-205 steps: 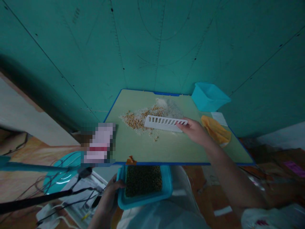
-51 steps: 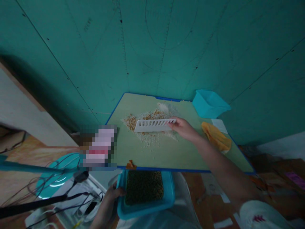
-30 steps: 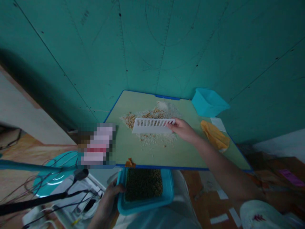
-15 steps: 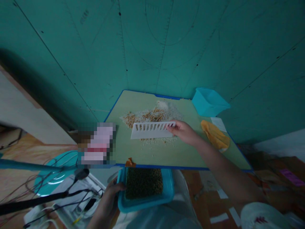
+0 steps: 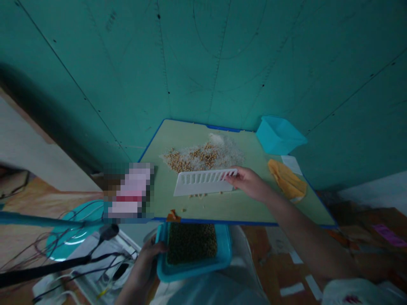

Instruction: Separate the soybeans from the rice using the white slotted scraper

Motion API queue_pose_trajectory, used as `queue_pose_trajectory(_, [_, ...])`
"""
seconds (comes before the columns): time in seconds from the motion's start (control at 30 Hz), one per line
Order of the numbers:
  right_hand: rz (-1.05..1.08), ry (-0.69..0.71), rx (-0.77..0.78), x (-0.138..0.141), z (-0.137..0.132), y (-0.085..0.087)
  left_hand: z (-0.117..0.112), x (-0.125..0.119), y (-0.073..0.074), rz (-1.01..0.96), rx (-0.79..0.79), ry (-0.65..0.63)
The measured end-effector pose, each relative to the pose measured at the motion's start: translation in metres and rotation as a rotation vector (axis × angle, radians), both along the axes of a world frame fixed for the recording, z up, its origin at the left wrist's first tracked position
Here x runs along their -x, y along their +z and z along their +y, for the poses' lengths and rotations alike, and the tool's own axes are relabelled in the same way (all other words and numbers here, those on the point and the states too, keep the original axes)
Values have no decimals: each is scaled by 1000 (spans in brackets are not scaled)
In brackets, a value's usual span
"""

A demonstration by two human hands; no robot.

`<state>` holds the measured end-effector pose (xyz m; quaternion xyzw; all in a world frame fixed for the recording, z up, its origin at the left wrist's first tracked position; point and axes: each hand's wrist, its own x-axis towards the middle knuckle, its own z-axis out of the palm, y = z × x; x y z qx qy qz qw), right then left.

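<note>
My right hand (image 5: 249, 183) grips one end of a white slotted scraper (image 5: 203, 182), which stands on edge across the pale green board (image 5: 222, 207). Beyond the scraper lies a pile of tan beans mixed with white grains (image 5: 200, 154); a few beans sit just in front of it. My left hand (image 5: 146, 260) holds the left rim of a blue tray (image 5: 224, 254) filled with dark beans, kept just below the board's near edge.
An empty blue tub (image 5: 278, 135) stands at the board's far right corner, with an orange cloth (image 5: 288, 180) and a white slip beside it. A pixelated box (image 5: 132, 190) sits at the board's left. Cables, a black rod and a teal plate (image 5: 68, 237) lie lower left.
The scraper has been drawn toward me across the board, leaving most of the pile behind it and carrying a few beans along. My left hand and the tray have hardly moved.
</note>
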<state>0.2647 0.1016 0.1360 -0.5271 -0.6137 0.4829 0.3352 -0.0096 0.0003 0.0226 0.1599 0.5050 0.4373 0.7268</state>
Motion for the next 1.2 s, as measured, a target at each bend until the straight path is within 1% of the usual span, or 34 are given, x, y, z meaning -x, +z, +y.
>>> queue_pose_trajectory(0.1, [-9,0,7,-2,-6,1,2,-2,4,10,20,4])
queue_pose_trajectory(0.3, [-1,-6,23,-3,-15,0,1,0,-5,-26,9,-11])
queue_pose_trajectory(0.37, [10,-1,35,-4,-19,-1,0,-1,-5,-25,14,-16])
queue_pose_trajectory(0.57, [9,-8,59,-6,-30,-2,1,-9,8,-12,35,-8])
queue_pose_trajectory(0.7, [37,-26,62,-10,-39,4,3,-14,11,-36,47,-5])
queue_pose_trajectory(0.77, [26,-76,30,-17,-44,7,3,-14,9,-50,39,-12])
queue_pose_trajectory(0.83, [6,-159,16,-31,-49,7,2,-13,6,-64,32,-24])
queue_pose_trajectory(0.93, [2,-309,63,-60,-55,-1,3,-12,0,-68,21,-33])
queue_pose_trajectory(1.07, [64,-513,152,-95,-60,-12,6,-12,-3,-27,15,-35])
queue_pose_trajectory(1.13, [90,-550,195,-104,-62,-15,8,-13,-2,-9,12,-39])
queue_pose_trajectory(1.2, [107,-547,231,-107,-62,-17,9,-14,0,3,10,-55])
